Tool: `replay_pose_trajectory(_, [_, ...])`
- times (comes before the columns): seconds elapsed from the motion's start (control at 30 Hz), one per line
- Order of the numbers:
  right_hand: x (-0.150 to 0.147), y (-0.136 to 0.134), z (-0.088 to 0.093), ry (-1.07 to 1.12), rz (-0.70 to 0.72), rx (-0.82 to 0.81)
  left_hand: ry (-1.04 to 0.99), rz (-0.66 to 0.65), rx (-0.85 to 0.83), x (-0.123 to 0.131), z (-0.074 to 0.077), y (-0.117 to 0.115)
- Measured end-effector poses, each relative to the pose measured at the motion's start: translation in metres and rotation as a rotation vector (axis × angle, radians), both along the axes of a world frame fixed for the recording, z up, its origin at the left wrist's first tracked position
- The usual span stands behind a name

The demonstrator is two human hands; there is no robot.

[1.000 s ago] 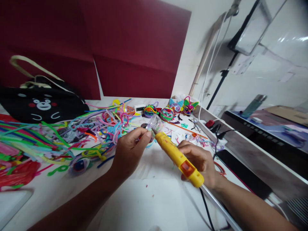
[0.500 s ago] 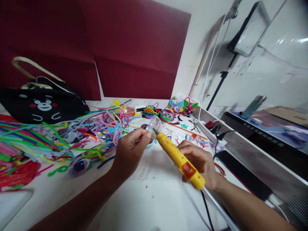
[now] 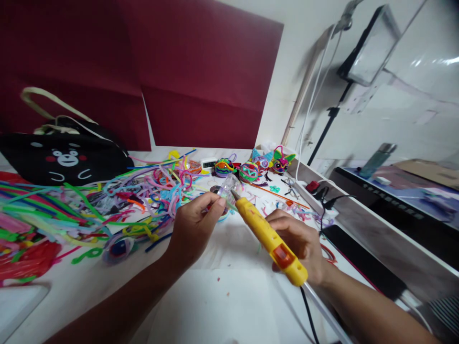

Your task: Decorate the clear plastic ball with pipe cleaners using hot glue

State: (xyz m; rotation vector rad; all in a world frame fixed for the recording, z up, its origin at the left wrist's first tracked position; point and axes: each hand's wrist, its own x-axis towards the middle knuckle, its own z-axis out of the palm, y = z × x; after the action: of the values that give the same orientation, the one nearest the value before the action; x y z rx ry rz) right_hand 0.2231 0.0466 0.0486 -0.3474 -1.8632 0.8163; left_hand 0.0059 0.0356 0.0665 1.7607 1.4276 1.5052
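Observation:
My right hand is wrapped round a yellow hot glue gun with an orange switch; its black cord trails below. The metal nozzle points up and left at a clear plastic piece, close to or touching its surface; I cannot tell which. Between thumb and forefinger, my left hand pinches this piece near its lower left edge. A pale green strip shows beside the thumb tip. The exact form of the clear piece is blurred.
Tangled pipe cleaners cover the left side. Decorated balls stand at the back, near a small digital clock. On the right lie a black phone and a power strip. A black bag sits at back left.
The glue gun has shifted slightly right and down, its nozzle drawing back a little from the left thumb. The pale green strip now shows more plainly. My left hand has barely moved.

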Motion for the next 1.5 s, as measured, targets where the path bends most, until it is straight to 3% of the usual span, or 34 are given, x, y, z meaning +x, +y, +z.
replay_pose_trajectory(0.73, [0.007,0.011,-0.013,-0.034,-0.041,0.140,-0.047,0.024,-0.025,-0.002,0.001,0.004])
replay_pose_trajectory(1.1, [0.007,0.011,-0.010,0.030,-0.090,0.156,-0.274,0.007,-0.091,-0.016,-0.018,0.027])
replay_pose_trajectory(1.33, [0.008,0.012,-0.012,0.051,-0.096,0.178,-0.447,0.053,-0.065,-0.024,-0.009,0.034])
replay_pose_trajectory(1.5, [0.005,0.010,-0.011,-0.086,0.030,0.210,-0.497,0.074,-0.033,-0.034,-0.004,0.038])
